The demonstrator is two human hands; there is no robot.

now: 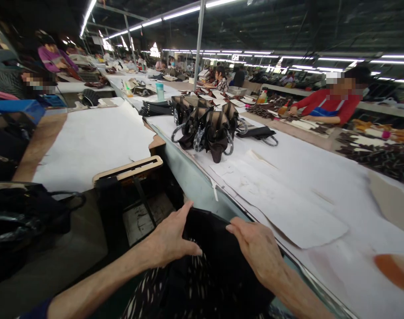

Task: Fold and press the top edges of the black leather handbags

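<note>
A black piece [218, 248], apparently a bag, lies low in front of me, over a dark patterned garment [148, 290]. My left hand [171, 237] is at its upper left edge, thumb and fingers spread apart, with no grip visible. On the other side, my right hand [256, 243] has its fingers closed on the upper right edge of the black piece. The underside of that hand and its remaining fingers are hidden.
Dark bags with wrapped handles [210, 126] stand on the white-covered table [288, 186]. A wooden-rimmed frame [130, 168] is left of centre. More black bags [29, 221] sit at far left. A person in red [338, 104] works across the table at right.
</note>
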